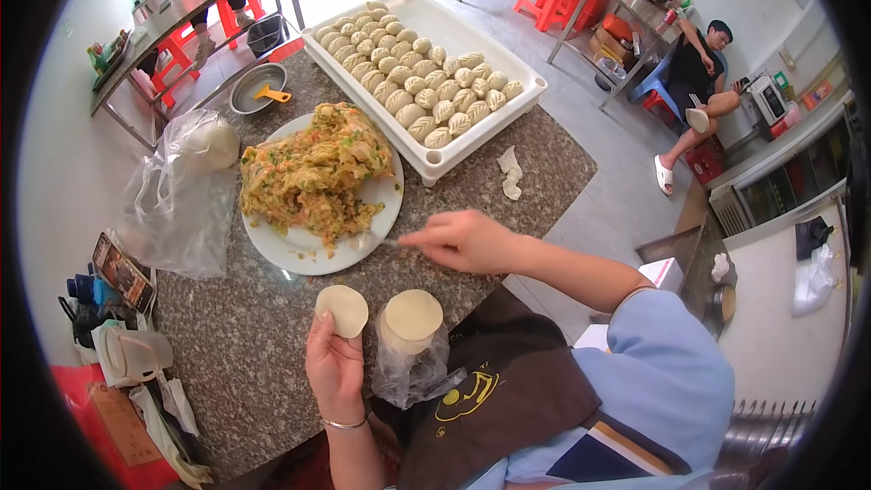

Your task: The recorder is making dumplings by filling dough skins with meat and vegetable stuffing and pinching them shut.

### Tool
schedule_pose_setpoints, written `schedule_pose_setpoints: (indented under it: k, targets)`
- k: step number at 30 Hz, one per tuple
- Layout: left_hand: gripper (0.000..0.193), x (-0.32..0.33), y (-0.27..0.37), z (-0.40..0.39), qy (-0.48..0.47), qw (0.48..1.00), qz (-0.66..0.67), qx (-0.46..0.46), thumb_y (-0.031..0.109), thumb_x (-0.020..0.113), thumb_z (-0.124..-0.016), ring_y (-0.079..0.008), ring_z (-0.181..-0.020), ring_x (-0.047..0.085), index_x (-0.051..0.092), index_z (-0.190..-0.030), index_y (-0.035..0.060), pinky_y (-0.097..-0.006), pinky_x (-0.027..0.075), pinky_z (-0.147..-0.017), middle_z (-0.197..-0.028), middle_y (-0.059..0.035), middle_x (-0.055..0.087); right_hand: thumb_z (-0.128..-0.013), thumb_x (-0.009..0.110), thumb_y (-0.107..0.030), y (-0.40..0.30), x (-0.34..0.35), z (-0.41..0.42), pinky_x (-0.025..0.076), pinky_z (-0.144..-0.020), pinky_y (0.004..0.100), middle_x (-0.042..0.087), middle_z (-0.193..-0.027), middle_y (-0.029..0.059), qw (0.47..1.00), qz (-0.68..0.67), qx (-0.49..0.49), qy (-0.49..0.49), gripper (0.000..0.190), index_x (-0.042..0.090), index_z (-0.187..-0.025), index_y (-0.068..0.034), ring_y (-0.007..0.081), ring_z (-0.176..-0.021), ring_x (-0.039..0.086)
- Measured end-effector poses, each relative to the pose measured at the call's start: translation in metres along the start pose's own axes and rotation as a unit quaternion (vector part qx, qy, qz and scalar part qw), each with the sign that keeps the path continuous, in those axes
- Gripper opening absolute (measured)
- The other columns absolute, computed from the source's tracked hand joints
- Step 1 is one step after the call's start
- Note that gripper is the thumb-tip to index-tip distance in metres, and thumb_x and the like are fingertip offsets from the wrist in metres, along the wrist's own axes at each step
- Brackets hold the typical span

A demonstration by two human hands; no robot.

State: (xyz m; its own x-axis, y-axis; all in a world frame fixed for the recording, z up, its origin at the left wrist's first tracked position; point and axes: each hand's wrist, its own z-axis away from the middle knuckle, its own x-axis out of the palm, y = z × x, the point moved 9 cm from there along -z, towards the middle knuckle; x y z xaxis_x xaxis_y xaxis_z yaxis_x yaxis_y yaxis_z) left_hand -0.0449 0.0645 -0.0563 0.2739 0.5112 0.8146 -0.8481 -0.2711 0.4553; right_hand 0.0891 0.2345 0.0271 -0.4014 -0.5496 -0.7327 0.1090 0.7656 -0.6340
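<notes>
My left hand [337, 357] holds one round dumpling wrapper [342, 311] between thumb and fingers. Beside it, a stack of wrappers [414, 316] stands in a clear plastic bag [412, 374]. My right hand [469, 241] grips a thin metal utensil [381, 239], its tip over the near rim of a white plate [333, 248]; its exact shape is blurred. Chopped filling [313, 173], yellow with orange and green bits, is heaped on that plate. Beyond it, a white plastic tray [483, 37] carries rows of pleated dumplings [412, 75].
A metal bowl [248, 92] with a yellow scraper [272, 94] sits behind the plate. Left lies a plastic bag with dough [204, 139]. Crumpled tissue [510, 173] rests on the granite table [272, 354]. A plastic jug [136, 354] stands at the left edge. A seated person [701, 75] is at right.
</notes>
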Motion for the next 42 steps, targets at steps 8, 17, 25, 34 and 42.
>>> schedule_pose_setpoints:
  k: [8,17,25,34,42]
  targets:
    - [0.035,0.029,-0.023,-0.017,-0.045,0.988,0.102,-0.104,0.015,0.040,-0.099,-0.0310,-0.123,0.046,0.042,-0.125,-0.0067,-0.0469,0.035,-0.108,-0.128,-0.0199,0.050,-0.083,0.057,-0.012,0.006,0.009,-0.030,0.051,-0.067,0.0414,0.063,-0.076,0.0154,0.994,0.097,0.034,-0.035,0.026,0.066,-0.108,-0.010,0.0323,-0.073,0.063]
    - [0.045,0.066,-0.031,-0.025,-0.062,0.981,0.159,-0.098,0.024,0.039,-0.099,-0.0310,-0.129,0.038,0.033,-0.133,-0.0057,-0.0467,0.027,-0.112,-0.137,-0.0192,0.041,-0.084,0.057,-0.010,-0.005,0.015,-0.006,0.051,-0.065,0.0414,0.064,-0.078,0.0171,0.998,0.021,0.048,-0.035,0.027,0.064,-0.110,-0.007,0.0331,-0.073,0.064]
    - [0.046,0.041,-0.005,-0.023,-0.032,0.997,0.070,-0.004,0.019,0.035,-0.099,-0.0356,-0.130,0.036,0.026,-0.134,-0.0110,-0.0478,0.031,-0.112,-0.139,-0.0260,0.035,-0.085,0.057,-0.010,-0.026,0.004,-0.021,0.050,-0.062,0.0424,0.063,-0.073,0.0164,0.999,-0.009,-0.002,-0.036,0.027,0.063,-0.111,-0.005,0.0334,-0.067,0.062]
    - [0.050,0.040,0.003,-0.022,-0.042,0.996,0.069,-0.037,0.018,0.039,-0.098,-0.0441,-0.130,0.033,0.024,-0.134,-0.0135,-0.0475,0.031,-0.111,-0.139,-0.0294,0.033,-0.084,0.057,-0.009,-0.028,0.034,-0.010,0.050,-0.064,0.0395,0.061,-0.076,0.0131,0.993,0.014,-0.007,-0.115,0.035,0.059,-0.119,-0.007,0.0306,-0.069,0.062]
    - [0.051,0.030,0.004,-0.020,-0.030,0.997,0.060,-0.028,0.019,0.041,-0.098,-0.0425,-0.131,0.033,0.023,-0.134,-0.0131,-0.0460,0.034,-0.110,-0.139,-0.0291,0.032,-0.084,0.057,-0.007,-0.027,0.026,-0.025,0.051,-0.064,0.0400,0.061,-0.075,0.0134,0.998,-0.019,-0.020,-0.064,0.036,0.059,-0.120,-0.008,0.0304,-0.069,0.062]
